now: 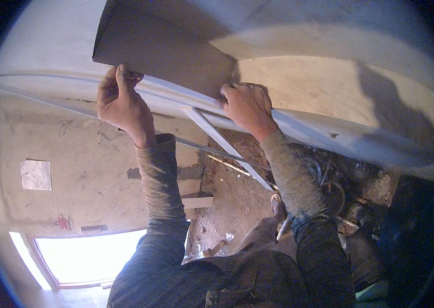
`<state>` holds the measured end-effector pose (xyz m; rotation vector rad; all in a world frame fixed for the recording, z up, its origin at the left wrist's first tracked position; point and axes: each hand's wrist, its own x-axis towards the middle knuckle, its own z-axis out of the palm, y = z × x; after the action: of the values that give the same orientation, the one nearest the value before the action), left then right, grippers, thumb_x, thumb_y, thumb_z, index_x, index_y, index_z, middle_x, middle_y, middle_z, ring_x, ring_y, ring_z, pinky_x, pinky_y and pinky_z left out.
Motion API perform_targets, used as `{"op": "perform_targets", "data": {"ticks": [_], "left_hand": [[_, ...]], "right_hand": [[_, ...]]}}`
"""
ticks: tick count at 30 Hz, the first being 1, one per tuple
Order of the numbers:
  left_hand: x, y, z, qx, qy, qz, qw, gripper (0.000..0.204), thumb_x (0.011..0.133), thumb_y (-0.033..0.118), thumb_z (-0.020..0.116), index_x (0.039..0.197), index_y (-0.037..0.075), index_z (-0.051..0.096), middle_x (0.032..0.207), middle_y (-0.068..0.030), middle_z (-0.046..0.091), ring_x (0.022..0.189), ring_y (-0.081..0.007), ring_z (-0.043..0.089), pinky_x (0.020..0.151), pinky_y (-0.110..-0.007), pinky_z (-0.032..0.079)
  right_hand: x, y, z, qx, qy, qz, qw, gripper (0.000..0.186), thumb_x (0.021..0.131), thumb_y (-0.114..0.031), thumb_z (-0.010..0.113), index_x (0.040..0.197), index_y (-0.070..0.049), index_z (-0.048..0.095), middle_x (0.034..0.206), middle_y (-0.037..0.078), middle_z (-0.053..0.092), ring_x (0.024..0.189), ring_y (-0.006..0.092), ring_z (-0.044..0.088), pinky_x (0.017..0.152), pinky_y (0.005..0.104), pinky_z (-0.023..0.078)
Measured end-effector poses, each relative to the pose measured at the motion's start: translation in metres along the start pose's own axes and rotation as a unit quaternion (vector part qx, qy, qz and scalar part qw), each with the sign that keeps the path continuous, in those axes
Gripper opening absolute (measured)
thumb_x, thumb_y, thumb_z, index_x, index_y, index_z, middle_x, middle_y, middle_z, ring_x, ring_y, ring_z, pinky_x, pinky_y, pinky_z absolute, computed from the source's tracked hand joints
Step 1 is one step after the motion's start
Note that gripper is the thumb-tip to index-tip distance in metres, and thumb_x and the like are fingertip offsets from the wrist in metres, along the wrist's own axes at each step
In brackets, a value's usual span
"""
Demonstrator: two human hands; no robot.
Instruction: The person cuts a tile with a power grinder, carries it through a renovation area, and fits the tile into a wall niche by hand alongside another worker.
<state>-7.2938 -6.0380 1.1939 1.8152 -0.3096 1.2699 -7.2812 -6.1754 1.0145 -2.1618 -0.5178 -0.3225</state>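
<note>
A flat, dark grey-brown rectangular panel (160,46) is raised in front of me against the pale wall, its lower edge nearest my hands. I cannot tell what it is made of. My left hand (124,105) pinches the panel's lower left edge between thumb and fingers. At its lower right corner, my right hand (250,105) has its fingers curled in at the edge, the knuckles facing up. Just below the panel runs a pale ledge (304,123), passing behind my right hand.
A white bar (232,151) slants down from the ledge, crossed by a long thin strip (199,146). A bright window (91,256) lies at lower left, with a paper sheet (36,175) on the wall above it. Rubble and a round container (334,197) are on the floor below.
</note>
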Motion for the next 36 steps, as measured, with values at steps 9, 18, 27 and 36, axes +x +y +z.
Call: {"op": "perform_targets", "data": {"ticks": [9, 18, 27, 36], "left_hand": [[-0.001, 0.007, 0.001, -0.008, -0.005, 0.009, 1.000, 0.011, 0.092, 0.000, 0.072, 0.098, -0.008, 0.069, 0.083, -0.0142, 0.072, 0.069, -0.0173, 0.070, 0.064, -0.029, 0.061], [-0.001, 0.010, 0.002, 0.008, 0.004, -0.012, 1.000, 0.012, 0.092, 0.001, 0.073, 0.098, -0.008, 0.069, 0.081, -0.0135, 0.072, 0.068, -0.0162, 0.069, 0.064, -0.027, 0.060], [-0.002, 0.011, 0.005, -0.015, 0.017, -0.016, 1.000, 0.012, 0.092, 0.001, 0.073, 0.098, -0.009, 0.068, 0.081, -0.0143, 0.072, 0.068, -0.0158, 0.070, 0.063, -0.027, 0.060], [-0.001, 0.009, 0.003, -0.005, 0.015, -0.020, 1.000, 0.011, 0.091, 0.001, 0.073, 0.097, -0.008, 0.069, 0.082, -0.0139, 0.072, 0.069, -0.0159, 0.070, 0.063, -0.027, 0.061]], "right_hand": [[-0.003, -0.005, -0.003, -0.001, 0.016, 0.005, 1.000, 0.035, 0.086, -0.043, 0.073, 0.100, -0.011, 0.071, 0.089, 0.012, 0.074, 0.086, 0.0305, 0.073, 0.076, 0.0480, 0.055], [-0.002, -0.004, -0.004, 0.014, 0.018, 0.000, 1.000, 0.037, 0.086, -0.043, 0.074, 0.100, -0.009, 0.072, 0.090, 0.013, 0.074, 0.085, 0.0308, 0.073, 0.076, 0.0463, 0.056], [-0.003, -0.005, -0.005, 0.025, 0.012, 0.010, 1.000, 0.036, 0.085, -0.042, 0.074, 0.101, -0.009, 0.072, 0.089, 0.014, 0.074, 0.086, 0.0333, 0.072, 0.077, 0.0495, 0.055], [-0.004, -0.005, -0.002, 0.016, 0.013, 0.013, 1.000, 0.030, 0.085, -0.037, 0.074, 0.100, -0.010, 0.072, 0.093, 0.013, 0.074, 0.089, 0.0330, 0.072, 0.079, 0.0501, 0.054]]}}
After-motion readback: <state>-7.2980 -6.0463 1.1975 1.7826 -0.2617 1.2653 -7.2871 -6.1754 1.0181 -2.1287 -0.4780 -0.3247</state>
